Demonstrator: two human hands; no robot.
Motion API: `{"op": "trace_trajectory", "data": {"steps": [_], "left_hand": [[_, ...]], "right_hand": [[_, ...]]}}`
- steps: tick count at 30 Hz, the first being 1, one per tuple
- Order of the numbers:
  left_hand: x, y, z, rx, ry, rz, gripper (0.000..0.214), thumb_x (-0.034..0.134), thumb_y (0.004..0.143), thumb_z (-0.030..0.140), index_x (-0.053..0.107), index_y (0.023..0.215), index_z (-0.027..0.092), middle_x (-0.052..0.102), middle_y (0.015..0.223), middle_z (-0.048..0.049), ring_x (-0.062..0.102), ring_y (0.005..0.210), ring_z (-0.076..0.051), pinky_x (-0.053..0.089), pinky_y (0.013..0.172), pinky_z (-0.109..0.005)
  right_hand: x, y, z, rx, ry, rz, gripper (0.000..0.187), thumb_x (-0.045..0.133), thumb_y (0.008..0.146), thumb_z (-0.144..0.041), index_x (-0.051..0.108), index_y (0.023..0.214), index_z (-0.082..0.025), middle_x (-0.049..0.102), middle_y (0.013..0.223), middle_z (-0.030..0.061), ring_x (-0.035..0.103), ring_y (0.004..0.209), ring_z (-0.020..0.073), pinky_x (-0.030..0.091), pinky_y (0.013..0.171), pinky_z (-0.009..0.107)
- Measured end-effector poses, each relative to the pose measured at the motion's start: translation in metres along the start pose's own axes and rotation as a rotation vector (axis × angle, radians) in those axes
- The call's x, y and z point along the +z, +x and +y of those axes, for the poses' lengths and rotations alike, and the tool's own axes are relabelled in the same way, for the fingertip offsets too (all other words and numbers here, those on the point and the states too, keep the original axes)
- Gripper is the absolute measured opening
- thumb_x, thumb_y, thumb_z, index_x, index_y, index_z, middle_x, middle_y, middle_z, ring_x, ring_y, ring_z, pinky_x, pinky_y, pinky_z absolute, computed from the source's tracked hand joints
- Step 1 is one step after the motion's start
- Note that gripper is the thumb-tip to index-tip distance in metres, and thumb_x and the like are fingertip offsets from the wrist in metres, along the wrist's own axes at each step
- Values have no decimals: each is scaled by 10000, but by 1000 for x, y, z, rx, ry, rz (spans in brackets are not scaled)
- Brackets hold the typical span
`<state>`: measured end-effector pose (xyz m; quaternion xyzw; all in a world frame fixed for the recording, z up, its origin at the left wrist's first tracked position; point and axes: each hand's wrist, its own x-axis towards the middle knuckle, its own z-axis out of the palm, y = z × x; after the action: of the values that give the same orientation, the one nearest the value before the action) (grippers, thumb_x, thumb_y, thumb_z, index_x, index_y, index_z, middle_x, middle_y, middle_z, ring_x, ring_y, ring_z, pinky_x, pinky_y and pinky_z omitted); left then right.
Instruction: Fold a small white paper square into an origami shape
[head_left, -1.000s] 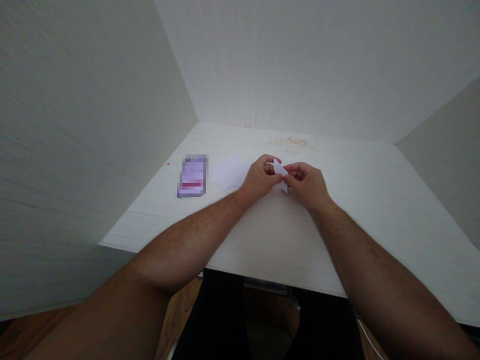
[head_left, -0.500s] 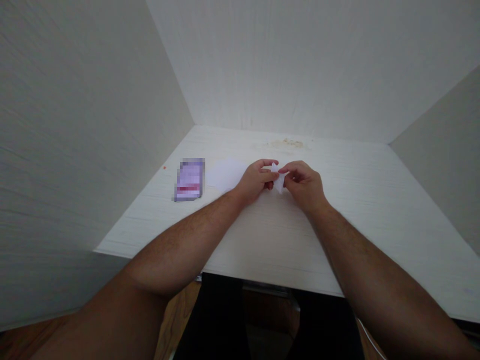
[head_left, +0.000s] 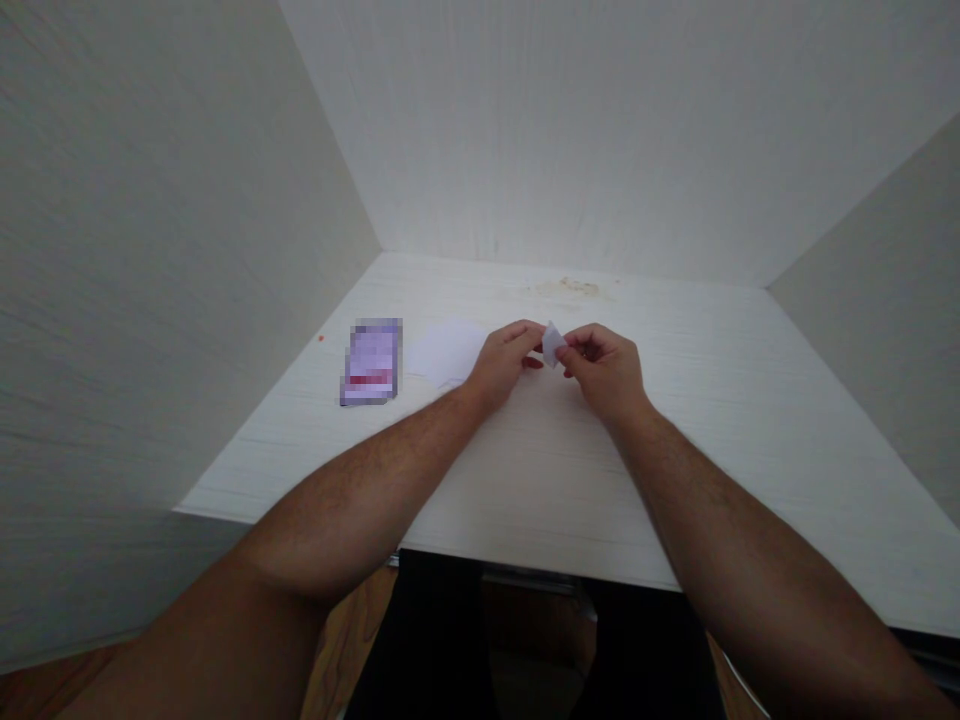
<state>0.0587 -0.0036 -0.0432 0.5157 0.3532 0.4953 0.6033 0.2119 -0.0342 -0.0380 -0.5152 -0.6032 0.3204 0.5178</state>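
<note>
Fingers [head_left: 534, 335] of both hands pinch what looks like folded paper [head_left: 553, 344].

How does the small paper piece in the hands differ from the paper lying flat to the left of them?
The small paper piece is pinched between the left hand and right hand, raised off the table; the flat paper lies untouched on it. The held piece looks smaller and folded; the flat paper is broader and spread out. Both are white.
</note>
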Motion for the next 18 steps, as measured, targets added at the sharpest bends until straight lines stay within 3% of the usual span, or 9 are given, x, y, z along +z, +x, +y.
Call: {"op": "trace_trajectory", "data": {"steps": [3,8,13,18], "left_hand": [[-1,-1,1,48,49,-8,214,563,820,323,642,710,158,614,751,-26,572,709,-123,451,592,-235],[1,-7,8,111,260,-2,222,709,721,308,577,629,156,512,574,48,433,545,-70,351,529,-209],[2,-7,10,114,361,38,296,725,725,334,535,585,155,485,537,59,388,511,-60,286,493,-211],[1,-7,8,89,360,-3,295,722,746,359,561,611,151,551,559,38,441,511,-63,332,511,-207]], "right_hand": [[0,1,-2,27,19,2,97,682,754,-269,631,751,-188,629,616,-23,540,517,96,406,503,253],[0,0,-4,75,-25,-22,183,724,731,-336,635,716,-176,621,591,-15,513,508,92,378,486,247],[-1,0,-3,84,-50,-2,196,722,727,-347,630,698,-176,610,588,-14,502,511,95,365,491,253],[-1,2,-1,83,-57,20,161,694,728,-319,628,695,-176,604,585,-18,491,511,94,371,504,256]]}}
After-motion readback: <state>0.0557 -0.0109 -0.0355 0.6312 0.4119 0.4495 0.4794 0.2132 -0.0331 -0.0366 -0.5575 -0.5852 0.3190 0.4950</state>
